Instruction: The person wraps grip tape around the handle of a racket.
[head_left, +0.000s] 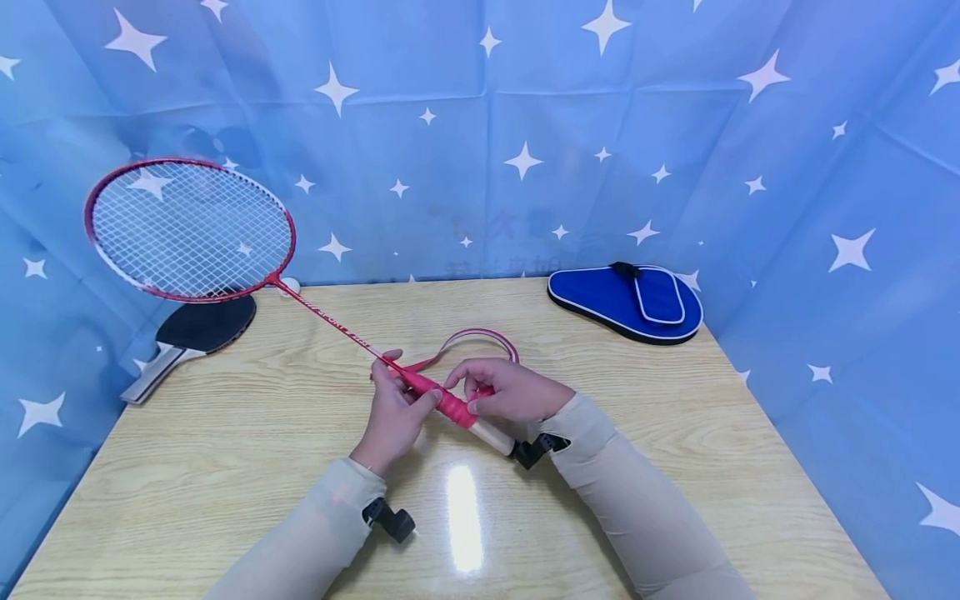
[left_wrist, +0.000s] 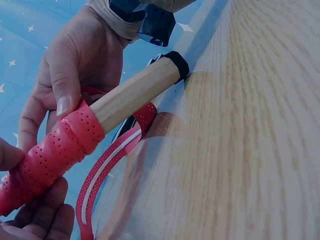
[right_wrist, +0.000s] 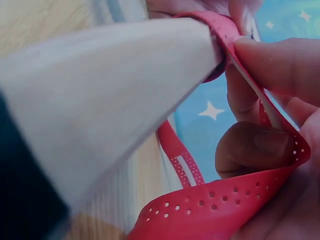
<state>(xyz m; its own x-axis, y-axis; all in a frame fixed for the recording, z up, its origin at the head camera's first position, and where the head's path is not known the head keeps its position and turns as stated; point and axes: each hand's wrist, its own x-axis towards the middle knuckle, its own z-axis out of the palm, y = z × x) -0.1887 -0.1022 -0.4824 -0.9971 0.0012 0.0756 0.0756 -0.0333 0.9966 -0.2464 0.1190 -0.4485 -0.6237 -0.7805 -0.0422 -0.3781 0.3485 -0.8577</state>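
Note:
A red badminton racket (head_left: 330, 320) slants across the head view, its strung head at the upper left. My left hand (head_left: 392, 421) holds its handle between thumb and fingers, over the part wrapped in red perforated grip tape (left_wrist: 62, 142). Below the wrapping, the lower handle (left_wrist: 137, 90) is bare pale wood with a black end cap (left_wrist: 177, 66). My right hand (head_left: 517, 392) pinches the tape at the lowest turn. From there the loose tape (right_wrist: 215, 202) passes through the right fingers and loops (head_left: 483, 332) onto the table behind the handle.
A black table tennis bat (head_left: 210, 323) lies at the table's left edge, under the racket head. Near it is a small white round object (head_left: 288, 287), partly hidden. A blue bat case (head_left: 600, 292) lies at the back right. A blue star-patterned curtain (head_left: 420, 167) surrounds the wooden table (head_left: 637, 400).

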